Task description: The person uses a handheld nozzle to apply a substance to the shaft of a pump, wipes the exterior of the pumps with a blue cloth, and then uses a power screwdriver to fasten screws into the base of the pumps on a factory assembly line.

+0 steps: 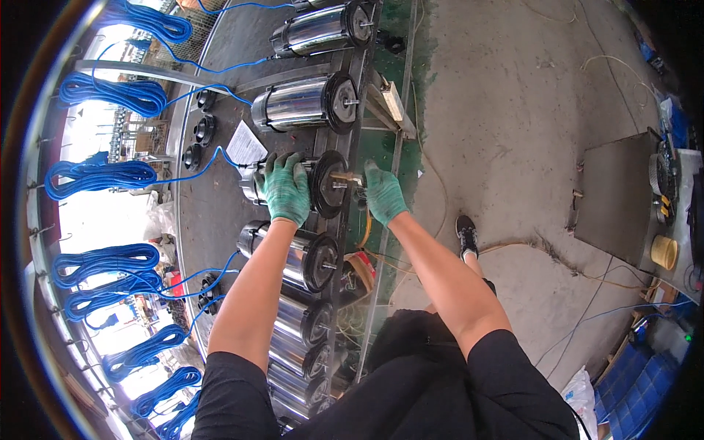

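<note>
My left hand [287, 189], in a green knit glove, is wrapped over the top of a shiny steel cylindrical motor [323, 192] with a black end cap. The motor lies on its side, its shaft end toward my right. A brass-coloured piece [345, 177] sticks out from that end, beside the shaft. My right hand [385, 195], gloved the same way, is just off the end cap at the bench edge. Its fingers curl closed near the brass piece, around something mostly hidden by the glove. A blue cable runs from the motor's far end.
Similar steel motors [304, 103] lie in a row along the dark bench [213, 172]. Blue cable coils [103, 178] hang at the left. A paper sheet [246, 144] and black round parts [204, 130] lie behind. Hoses cross the concrete floor [506, 147] at right.
</note>
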Motion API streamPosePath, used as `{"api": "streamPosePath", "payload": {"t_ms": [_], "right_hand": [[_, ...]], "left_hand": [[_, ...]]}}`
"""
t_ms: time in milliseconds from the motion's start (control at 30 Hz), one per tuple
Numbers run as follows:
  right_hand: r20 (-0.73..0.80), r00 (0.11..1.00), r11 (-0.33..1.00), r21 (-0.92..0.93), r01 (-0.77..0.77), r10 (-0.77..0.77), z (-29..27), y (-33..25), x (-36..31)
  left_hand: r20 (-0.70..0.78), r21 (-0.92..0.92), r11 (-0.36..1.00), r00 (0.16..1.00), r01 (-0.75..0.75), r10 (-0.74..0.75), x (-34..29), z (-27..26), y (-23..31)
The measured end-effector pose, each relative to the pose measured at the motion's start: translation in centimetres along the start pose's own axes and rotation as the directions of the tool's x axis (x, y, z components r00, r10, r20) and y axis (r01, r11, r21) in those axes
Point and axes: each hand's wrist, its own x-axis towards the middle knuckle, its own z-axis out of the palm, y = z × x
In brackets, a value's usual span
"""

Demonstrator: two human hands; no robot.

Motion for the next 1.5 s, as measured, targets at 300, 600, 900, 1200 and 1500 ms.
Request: {"api": "streamPosePath", "payload": {"t_ms": [300, 600, 900, 1200, 1500], "right_hand": [[-0.019, 0.998, 0.994, -0.090, 0.066, -0.068, -0.4, -0.3, -0.2], [-0.002, 1.000, 0.999, -0.053, -0.009, 0.009, -0.4, -0.6, -0.5], [0.046, 0.998, 0.980, -0.188, 0.057, -0.049, -0.7, -3.2, -1.2], [0.154, 0.980, 0.944, -0.322, -0.067, 0.123, -0.8, -5.5, -1.4], [0.034, 0.999, 0.934, -0.357, 0.020, -0.008, -0.5, -3.2, -0.5]], "left_hand": [[0.008, -0.005, 1.000, 1.000, 0.007, -0.007, -0.2, -0.2, 0.1], [0.006, 0.004, 1.000, 1.000, 0.024, -0.024, -0.4, -0.2, -0.3], [0.000, -0.058, 0.998, 1.000, -0.001, 0.001, 0.4, -0.1, 0.1], [0.030, -0.081, 0.997, 0.999, 0.018, -0.016, -1.0, 1.8, -2.5], [-0.022, -0.045, 0.999, 1.000, -0.013, 0.012, 0.0, 1.3, -1.0]]}}
